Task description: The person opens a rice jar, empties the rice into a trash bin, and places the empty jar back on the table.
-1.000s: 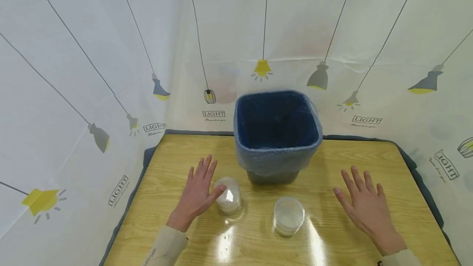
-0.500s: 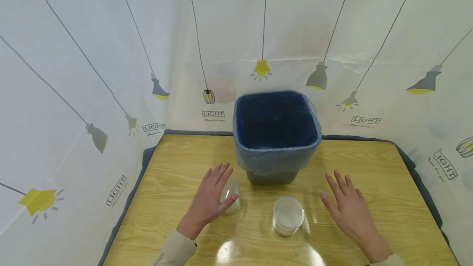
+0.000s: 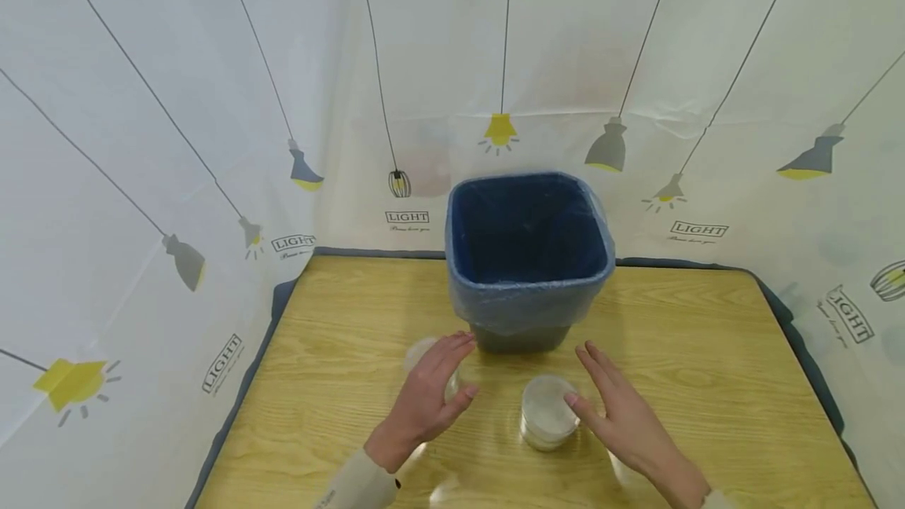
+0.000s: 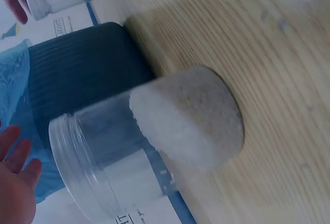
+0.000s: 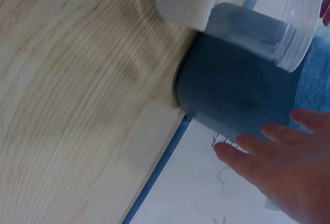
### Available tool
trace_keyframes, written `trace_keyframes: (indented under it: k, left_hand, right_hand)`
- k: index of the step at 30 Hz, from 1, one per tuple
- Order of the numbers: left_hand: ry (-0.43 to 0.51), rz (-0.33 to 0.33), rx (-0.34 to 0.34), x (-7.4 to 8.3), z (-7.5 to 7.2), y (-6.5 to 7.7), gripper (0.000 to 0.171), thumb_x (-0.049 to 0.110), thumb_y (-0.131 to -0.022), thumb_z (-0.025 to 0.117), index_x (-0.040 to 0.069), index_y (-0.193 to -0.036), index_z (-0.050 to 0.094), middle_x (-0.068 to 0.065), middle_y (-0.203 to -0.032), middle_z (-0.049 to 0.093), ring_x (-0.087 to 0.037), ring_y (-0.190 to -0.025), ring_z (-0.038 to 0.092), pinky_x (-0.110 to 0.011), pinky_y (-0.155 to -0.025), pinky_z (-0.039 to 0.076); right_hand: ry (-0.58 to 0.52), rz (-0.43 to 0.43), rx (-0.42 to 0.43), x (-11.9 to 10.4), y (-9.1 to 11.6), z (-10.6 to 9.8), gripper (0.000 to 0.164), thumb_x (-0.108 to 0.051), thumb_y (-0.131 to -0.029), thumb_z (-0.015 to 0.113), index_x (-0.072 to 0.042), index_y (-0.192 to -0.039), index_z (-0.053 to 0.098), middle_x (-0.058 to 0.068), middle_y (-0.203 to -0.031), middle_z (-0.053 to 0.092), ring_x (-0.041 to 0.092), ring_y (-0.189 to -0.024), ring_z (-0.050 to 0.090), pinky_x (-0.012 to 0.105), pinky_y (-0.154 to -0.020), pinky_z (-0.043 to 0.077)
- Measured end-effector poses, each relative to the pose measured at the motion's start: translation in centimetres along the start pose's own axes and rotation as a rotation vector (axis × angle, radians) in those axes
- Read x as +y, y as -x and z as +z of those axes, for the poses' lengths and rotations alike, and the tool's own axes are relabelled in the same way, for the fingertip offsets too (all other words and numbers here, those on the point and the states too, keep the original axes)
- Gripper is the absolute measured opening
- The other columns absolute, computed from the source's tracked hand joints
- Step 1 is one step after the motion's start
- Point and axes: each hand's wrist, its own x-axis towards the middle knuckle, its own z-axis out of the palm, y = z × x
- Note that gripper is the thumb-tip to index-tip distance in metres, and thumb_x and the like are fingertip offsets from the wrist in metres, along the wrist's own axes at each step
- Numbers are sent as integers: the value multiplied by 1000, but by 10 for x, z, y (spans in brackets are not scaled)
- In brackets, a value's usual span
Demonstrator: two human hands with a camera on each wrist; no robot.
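Note:
A clear jar (image 4: pixel 108 146) with white grainy stuff inside stands upright on the table at left. My left hand (image 3: pixel 423 399) hovers over and beside it, fingers extended, hiding much of the jar in the head view. A second clear jar (image 3: pixel 546 412), also partly filled with white stuff, stands to its right. Held with straight fingers, my right hand (image 3: pixel 625 420) hangs just right of this second jar, its thumb tip overlapping the rim in the head view. Neither hand grips anything.
Behind the jars a dark bin (image 3: pixel 523 340) lined with a blue plastic bag (image 3: pixel 526 301) stands on the wood-grain table (image 3: pixel 339 320). A white cloth printed with lamps (image 3: pixel 438 61) surrounds the table at the back and sides.
Both hands have moved inward toward the jars, the right one farther, coming from the right side of the table to beside the right jar. Jars and bin stay put.

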Motion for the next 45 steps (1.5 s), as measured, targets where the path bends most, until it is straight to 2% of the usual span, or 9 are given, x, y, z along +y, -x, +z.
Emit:
trace_keyframes:
  k: [6,12,16,20,25,30,37,40,45]
  left_hand:
    - [118,-94,-23,8,8,0,71,53,-111,29,-5,-143,53,-22,-142,59,-38,-132,56,-49,-110,45]
    - [148,-133,-52,15,15,-1,72,55,-110,26,-3,-148,47,-19,-147,56,-35,-135,54,-48,-109,46]
    - [171,-177,-89,19,17,-2,75,58,-109,25,-1,-152,44,-17,-151,53,-33,-137,52,-46,-110,45]
    - [204,-213,-111,21,19,-3,77,60,-109,26,0,-153,43,-17,-153,51,-33,-140,50,-46,-112,43]
    - [215,-222,-128,22,21,-2,75,59,-109,26,1,-155,41,-16,-155,50,-33,-141,49,-46,-114,41]
    - [261,-228,-120,24,24,-2,72,56,-110,28,1,-155,40,-17,-155,49,-34,-141,48,-46,-115,40]
    - [432,-280,-92,28,29,-3,69,52,-110,36,0,-154,41,-19,-156,47,-35,-144,45,-46,-117,37]
    - [467,-297,-124,31,31,-4,73,57,-109,34,1,-155,39,-19,-158,44,-35,-145,42,-47,-117,37]
    - [508,-374,-237,37,33,-6,84,67,-103,39,6,-160,32,-13,-165,35,-33,-149,36,-52,-119,33]
  right_hand:
    - [-4,-36,-53,-10,-2,15,87,-53,-94,72,-9,-160,36,17,-164,35,45,-145,40,67,-106,41]
    - [51,-131,-34,-13,-5,32,102,-57,-81,84,-5,-157,41,20,-157,46,40,-137,51,57,-101,50]
    - [91,-158,4,-13,-5,38,99,-47,-76,90,-5,-153,45,16,-146,54,35,-123,61,52,-91,56]
    - [115,-168,47,-13,-5,41,93,-41,-75,91,-6,-150,50,12,-134,58,31,-107,67,48,-80,59]
    - [97,-139,68,-11,-5,40,89,-40,-74,91,-6,-147,53,12,-130,58,31,-101,68,47,-77,59]
    - [-4,-57,65,-8,-5,35,86,-41,-77,90,-6,-146,53,10,-131,59,31,-110,66,46,-82,59]
    - [-247,9,98,-9,-5,25,87,-33,-82,89,-2,-151,46,19,-140,58,37,-117,63,43,-85,60]
    - [-337,40,98,-13,-5,19,86,-30,-86,86,-4,-154,42,21,-143,56,39,-119,63,42,-86,60]
    - [-431,109,70,-21,-6,8,85,-29,-89,83,-9,-158,37,21,-147,52,39,-123,62,40,-89,59]
